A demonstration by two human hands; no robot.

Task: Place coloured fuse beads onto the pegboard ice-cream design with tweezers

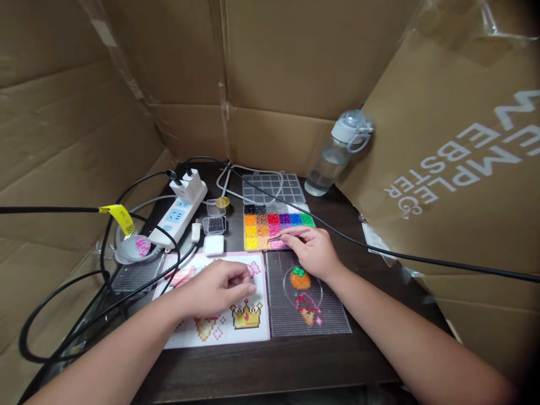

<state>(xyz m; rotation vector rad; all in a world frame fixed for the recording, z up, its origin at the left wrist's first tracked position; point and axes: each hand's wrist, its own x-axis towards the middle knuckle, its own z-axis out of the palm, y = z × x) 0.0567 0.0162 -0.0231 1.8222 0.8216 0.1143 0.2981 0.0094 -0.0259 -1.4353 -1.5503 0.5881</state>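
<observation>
My right hand (313,251) pinches thin metal tweezers (283,235), whose tips reach into the pink compartments of a bead box (274,225) full of coloured beads. Just below that hand lies a clear pegboard (329,315) bearing an orange fruit bead figure (300,278) and a pink and red one (309,309). My left hand (220,288) rests loosely curled, fingers tucked under, on a pattern sheet (248,329) printed with a yellow crown and other pixel pictures. Nothing shows in that hand.
A white power strip (181,211) with plugs and black cables lies at the left. Small square containers (214,225) sit near the sheet, a clear water bottle (333,157) stands at the back right, and cardboard walls (295,62) enclose the dark table (278,365).
</observation>
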